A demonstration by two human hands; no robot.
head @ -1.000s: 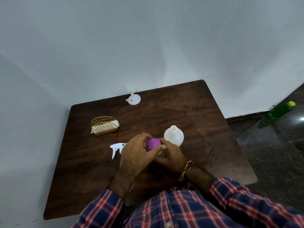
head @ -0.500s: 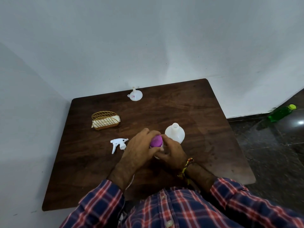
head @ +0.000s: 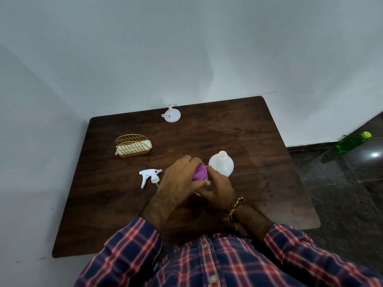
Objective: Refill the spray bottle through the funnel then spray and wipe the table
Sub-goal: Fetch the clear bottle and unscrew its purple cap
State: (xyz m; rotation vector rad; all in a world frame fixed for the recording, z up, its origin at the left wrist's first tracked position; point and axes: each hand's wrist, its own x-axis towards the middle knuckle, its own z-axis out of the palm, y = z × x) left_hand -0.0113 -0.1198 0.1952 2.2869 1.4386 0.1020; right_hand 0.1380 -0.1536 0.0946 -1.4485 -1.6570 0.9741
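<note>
Head view looks down on a dark wooden table [head: 238, 129] pushed into a corner of pale grey walls, with dark stone floor running off at three o'clock, where one green bottle [head: 352, 141] with a yellow-green cap lies near the skirting. At the middle of the table both hands are busy: the left hand [head: 178, 181] curls its fingers over one purple cap [head: 200, 172], and the right hand [head: 217, 187] wraps round the small white bottle beneath it, most of which is hidden by the fingers, so both hands are gripping. Just past the right hand, toward one o'clock, stands one white spray bottle [head: 221, 164], neck open and its head off. One white trigger head [head: 149, 177] lies on its side at nine o'clock from the hands, close by but apart from them. One gold wire holder [head: 132, 146] with folded cloth in it sits at ten o'clock, and one white funnel [head: 171, 114] rests mouth down at twelve o'clock by the far edge. Against half a second ago, little changes: the purple cap is tilted a touch more toward the left hand, and everything else on the table lies where it did. One threaded band [head: 235, 208] rings the right wrist, above plaid sleeves.
</note>
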